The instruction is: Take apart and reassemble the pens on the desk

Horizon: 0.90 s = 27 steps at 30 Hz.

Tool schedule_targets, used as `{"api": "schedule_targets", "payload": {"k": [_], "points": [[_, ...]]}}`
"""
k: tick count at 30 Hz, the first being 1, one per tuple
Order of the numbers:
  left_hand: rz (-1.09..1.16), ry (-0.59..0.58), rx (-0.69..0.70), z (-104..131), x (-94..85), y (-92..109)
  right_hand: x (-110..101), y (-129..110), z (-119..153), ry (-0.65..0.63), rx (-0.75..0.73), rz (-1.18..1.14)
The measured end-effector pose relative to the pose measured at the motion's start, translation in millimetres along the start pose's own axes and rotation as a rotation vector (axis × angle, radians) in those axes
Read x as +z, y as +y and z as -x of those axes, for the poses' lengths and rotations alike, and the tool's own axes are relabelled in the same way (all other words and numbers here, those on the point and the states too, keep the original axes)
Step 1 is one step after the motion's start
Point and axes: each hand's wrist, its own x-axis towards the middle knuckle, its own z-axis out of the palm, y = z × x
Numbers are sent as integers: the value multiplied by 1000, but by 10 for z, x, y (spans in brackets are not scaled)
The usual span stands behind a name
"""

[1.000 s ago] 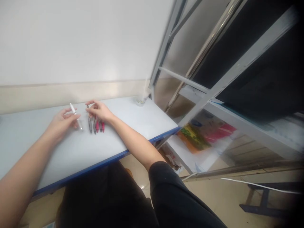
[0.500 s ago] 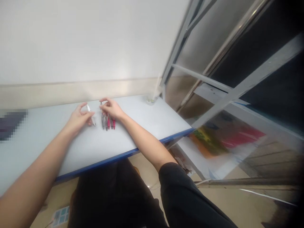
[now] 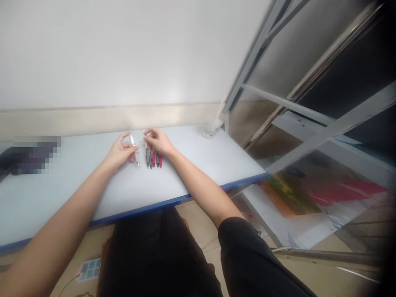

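Note:
My left hand (image 3: 123, 151) pinches a white pen (image 3: 137, 160) between thumb and fingers, the pen tilted just above or against the tabletop. To its right lies a row of several grey and red pens (image 3: 154, 160), side by side with one end toward me. My right hand (image 3: 159, 141) covers the far ends of that row. Its thumb and index finger close on the upper end of the leftmost grey pen (image 3: 147, 160). Blur and the hand itself hide how firmly that pen is gripped.
The pale table (image 3: 139, 194) has a blue front edge and meets a white wall. A clear cup (image 3: 209, 131) stands at the back right corner. A dark, pixelated object (image 3: 37, 156) lies at the left. A metal rack frame (image 3: 297, 140) rises along the right side.
The camera has turned left, so the table, pens and both hands sit farther right in the picture. The hands keep almost the same places beside the pens.

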Motion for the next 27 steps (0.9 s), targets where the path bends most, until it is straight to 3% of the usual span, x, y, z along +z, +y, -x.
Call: {"api": "schedule_targets", "payload": {"k": [5,10,15,24,27], "points": [[-2,11,-28,3,22,-6,-24,30,-4,2,-32,99],[-12,8,-35,0,33,-18,-41,105,-56,2,-126,460],[-23,-26,-37,3,34,-34,-36,176,-59,-27,-99,800],[-29,-23,-54,16,43,-22,-68,69,18,-175,-111,850],[-18,14,-49,1,46,-16,-82,47,43,-144,-113,837]]}}
